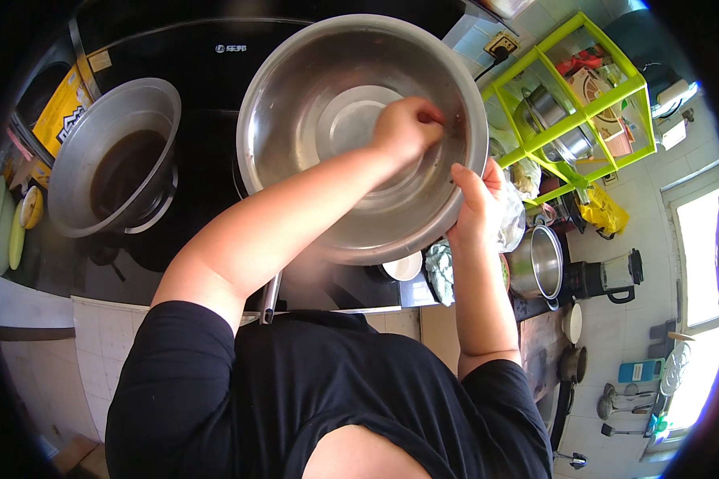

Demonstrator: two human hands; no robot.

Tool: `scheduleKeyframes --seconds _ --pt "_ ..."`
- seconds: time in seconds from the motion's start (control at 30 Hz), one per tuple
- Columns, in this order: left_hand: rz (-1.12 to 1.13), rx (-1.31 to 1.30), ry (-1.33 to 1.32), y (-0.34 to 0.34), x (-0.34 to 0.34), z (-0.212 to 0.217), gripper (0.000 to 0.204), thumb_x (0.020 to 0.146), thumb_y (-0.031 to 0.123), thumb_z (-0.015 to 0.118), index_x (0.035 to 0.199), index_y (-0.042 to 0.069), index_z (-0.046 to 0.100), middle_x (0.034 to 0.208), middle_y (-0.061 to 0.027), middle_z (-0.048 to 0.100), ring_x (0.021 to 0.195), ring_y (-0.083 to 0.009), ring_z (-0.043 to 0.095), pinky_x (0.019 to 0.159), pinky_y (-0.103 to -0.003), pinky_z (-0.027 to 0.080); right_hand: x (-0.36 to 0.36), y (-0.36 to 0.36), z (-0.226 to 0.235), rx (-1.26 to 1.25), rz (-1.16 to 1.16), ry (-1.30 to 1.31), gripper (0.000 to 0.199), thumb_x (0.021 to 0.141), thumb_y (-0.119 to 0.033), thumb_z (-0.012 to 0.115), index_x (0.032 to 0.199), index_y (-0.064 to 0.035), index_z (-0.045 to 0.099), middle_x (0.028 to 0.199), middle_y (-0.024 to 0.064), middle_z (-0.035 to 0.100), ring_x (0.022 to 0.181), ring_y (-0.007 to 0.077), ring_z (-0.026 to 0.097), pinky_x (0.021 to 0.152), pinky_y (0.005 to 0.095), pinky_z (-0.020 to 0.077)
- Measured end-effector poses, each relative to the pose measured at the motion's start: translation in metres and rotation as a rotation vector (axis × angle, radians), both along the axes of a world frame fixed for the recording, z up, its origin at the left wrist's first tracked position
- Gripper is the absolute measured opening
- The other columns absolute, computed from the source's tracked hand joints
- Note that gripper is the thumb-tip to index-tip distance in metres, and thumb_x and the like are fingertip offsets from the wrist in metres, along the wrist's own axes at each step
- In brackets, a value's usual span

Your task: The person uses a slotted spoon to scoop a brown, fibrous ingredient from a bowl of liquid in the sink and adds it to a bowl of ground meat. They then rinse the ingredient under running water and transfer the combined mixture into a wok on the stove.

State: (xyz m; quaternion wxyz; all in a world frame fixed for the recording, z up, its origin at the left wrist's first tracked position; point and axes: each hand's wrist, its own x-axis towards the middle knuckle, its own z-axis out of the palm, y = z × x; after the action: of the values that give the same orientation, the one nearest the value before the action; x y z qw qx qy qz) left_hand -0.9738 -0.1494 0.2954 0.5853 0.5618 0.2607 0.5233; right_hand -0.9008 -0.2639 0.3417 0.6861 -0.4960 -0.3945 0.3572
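A large steel bowl (311,120) is held up, tilted toward me, over a black stove top (208,88). My right hand (478,199) grips its rim at the lower right. My left hand (407,128) reaches across into the bowl, fingers bunched and pressed against the inner wall near the right rim. Whether the fingers pinch anything I cannot tell. The bowl's inside looks bare and shiny.
A steel pot with dark liquid (120,164) sits on the left burner. A lime-green wire rack (571,120) with pots stands at right, a steel pot (535,259) and a blender (611,275) below it. A yellow box (60,112) leans at far left.
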Motion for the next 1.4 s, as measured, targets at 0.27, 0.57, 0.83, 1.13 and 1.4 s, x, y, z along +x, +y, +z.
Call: scheduleKeyframes --seconds 0.27,0.57,0.83,1.13,1.4 --pt "0.028 -0.589 -0.733 0.061 -0.050 -0.005 0.013 0.086 0.005 0.053 0.096 -0.001 0.056 0.095 -0.0137 0.060 0.088 -0.0212 0.060 0.079 -0.030 0.053 0.005 -0.005 -0.011 -0.021 0.034 -0.040 0.017 0.077 -0.001 0.058 0.067 -0.0088 0.047 0.068 0.0000 0.056 0.058 0.0062 0.047 0.057 0.0220 0.0405" --pt "0.057 -0.668 -0.802 0.056 -0.056 0.021 0.009 0.085 0.005 0.055 0.089 -0.003 0.058 0.085 -0.0130 0.062 0.080 -0.0200 0.063 0.075 -0.027 0.055 -0.001 -0.013 -0.014 -0.026 0.094 -0.042 0.006 0.078 0.000 0.058 0.081 -0.0037 0.055 0.078 0.0021 0.060 0.067 0.0073 0.052 0.067 0.0238 0.0446" --pt "-0.117 -0.591 -0.737 0.039 -0.051 0.026 0.005 0.083 0.004 0.057 0.085 -0.001 0.058 0.084 -0.0123 0.062 0.079 -0.0190 0.062 0.073 -0.026 0.054 0.012 -0.020 -0.014 0.006 -0.014 -0.018 0.013 0.076 0.000 0.060 0.070 -0.0084 0.052 0.072 0.0009 0.059 0.063 0.0063 0.049 0.061 0.0219 0.0410" --pt "0.057 0.300 0.385 0.033 -0.120 -0.066 0.022 0.075 0.009 0.068 0.095 0.004 0.059 0.083 -0.0063 0.064 0.077 -0.0152 0.062 0.069 -0.027 0.050 0.100 -0.058 0.017 0.214 -0.432 -0.043 0.012 0.073 0.005 0.055 0.083 -0.0031 0.054 0.080 0.0066 0.058 0.073 0.0159 0.056 0.069 0.0286 0.0473" --pt "0.116 0.223 1.156 0.011 -0.125 -0.079 0.022 0.072 0.016 0.065 0.094 0.010 0.064 0.082 -0.0066 0.065 0.076 -0.0229 0.062 0.066 -0.033 0.048 0.143 -0.069 -0.038 0.271 -0.545 -0.561 0.029 0.077 0.007 0.057 0.060 -0.0098 0.041 0.064 -0.0034 0.052 0.059 0.0021 0.041 0.055 0.0162 0.0329"
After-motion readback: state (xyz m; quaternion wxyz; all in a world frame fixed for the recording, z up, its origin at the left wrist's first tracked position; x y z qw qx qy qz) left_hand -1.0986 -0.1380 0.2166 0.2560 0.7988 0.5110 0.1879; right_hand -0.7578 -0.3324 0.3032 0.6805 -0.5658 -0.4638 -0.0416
